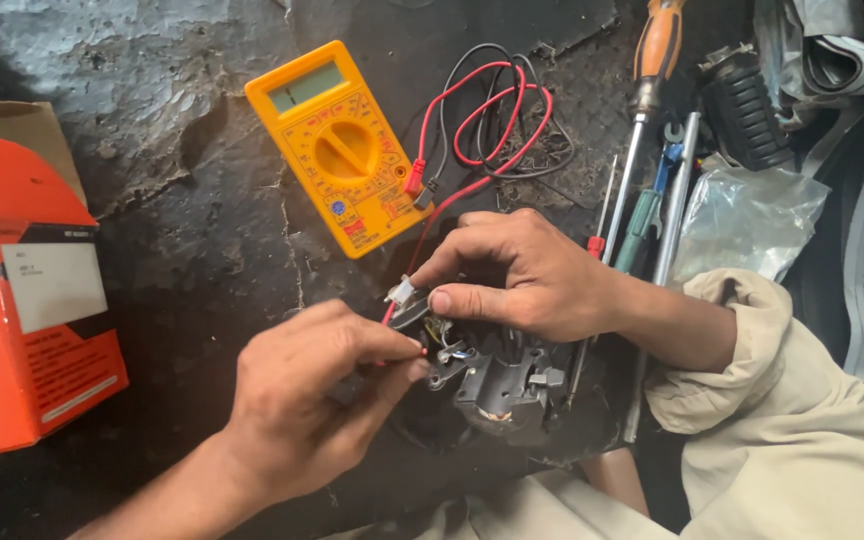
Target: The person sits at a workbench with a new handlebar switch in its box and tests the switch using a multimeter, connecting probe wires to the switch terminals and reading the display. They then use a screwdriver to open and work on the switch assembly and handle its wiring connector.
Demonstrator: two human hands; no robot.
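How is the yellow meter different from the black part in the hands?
The yellow meter lies alone on the dark work surface, untouched; the black part is gripped by the right hand, with the left hand pressing a red probe against it. The yellow meter is flat, with a screen and dial; the black part is lumpy, with small wires showing. Both connect to red wire.

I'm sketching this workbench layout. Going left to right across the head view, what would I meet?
Orange cardboard box → left hand → yellow multimeter → coiled red and black leads → right hand → orange-handled screwdriver → black ribbed grip → clear plastic bag.
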